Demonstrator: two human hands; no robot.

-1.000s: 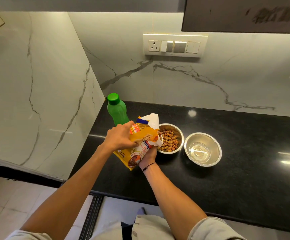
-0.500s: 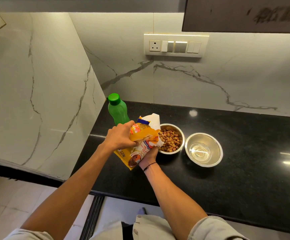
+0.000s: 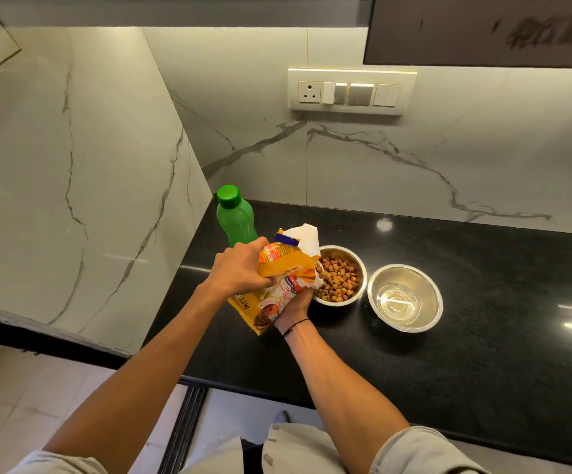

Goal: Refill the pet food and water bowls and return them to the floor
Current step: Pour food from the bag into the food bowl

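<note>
Holding the kibble bag (image 3: 279,282) tilted in a two-handed grip, left hand (image 3: 240,268) clasping from above, right hand (image 3: 294,304) cupping beneath, torn mouth lying rightward over the food bowl (image 3: 341,277) on the bench (image 3: 482,302), water bowl (image 3: 405,297) sitting just beyond.
</note>
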